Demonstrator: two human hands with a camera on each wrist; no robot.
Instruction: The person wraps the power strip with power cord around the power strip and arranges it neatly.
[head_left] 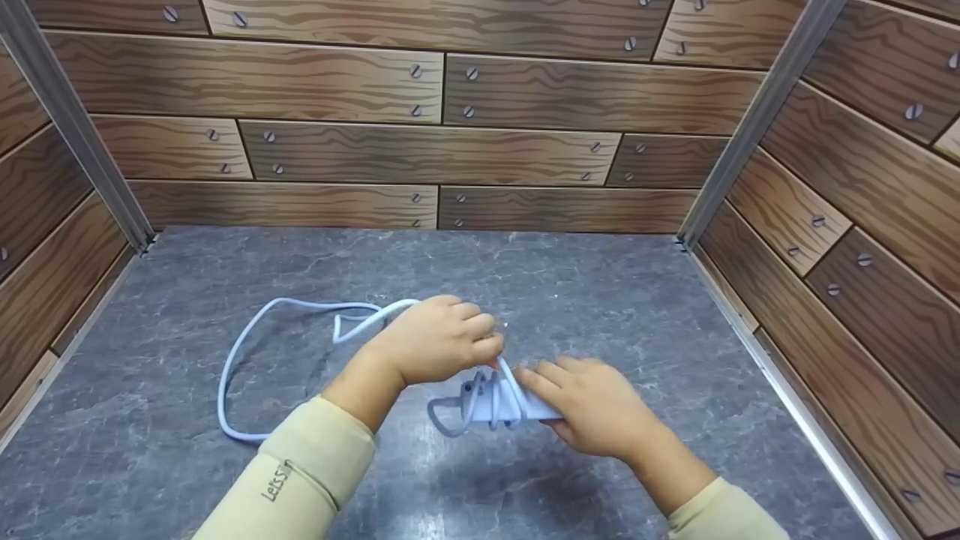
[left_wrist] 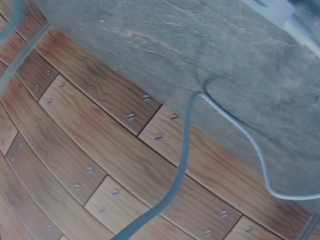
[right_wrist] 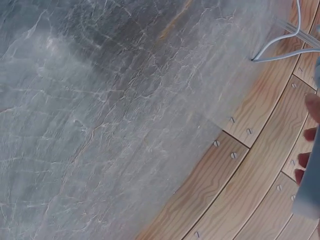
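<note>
A pale, flat bar that looks like a power strip (head_left: 536,409) is held off the tabletop in my right hand (head_left: 596,405). Several turns of light blue cord (head_left: 495,405) wrap around its left part, and a small loop hangs past that end. My left hand (head_left: 439,337) pinches the cord just above the bar, with the fingertips partly hidden. From this hand the rest of the cord (head_left: 225,375) trails left in a wide loop on the surface. In the right wrist view, fingers (right_wrist: 312,107) show behind the bar (right_wrist: 307,195) at the right edge.
A grey marbled tabletop (head_left: 225,277) lies beneath, walled by wood-plank panels (head_left: 337,150) at the back and sides. Metal corner posts (head_left: 750,127) join the panels. Part of a pale object (left_wrist: 275,12) shows at the left wrist view's top right; its kind is unclear.
</note>
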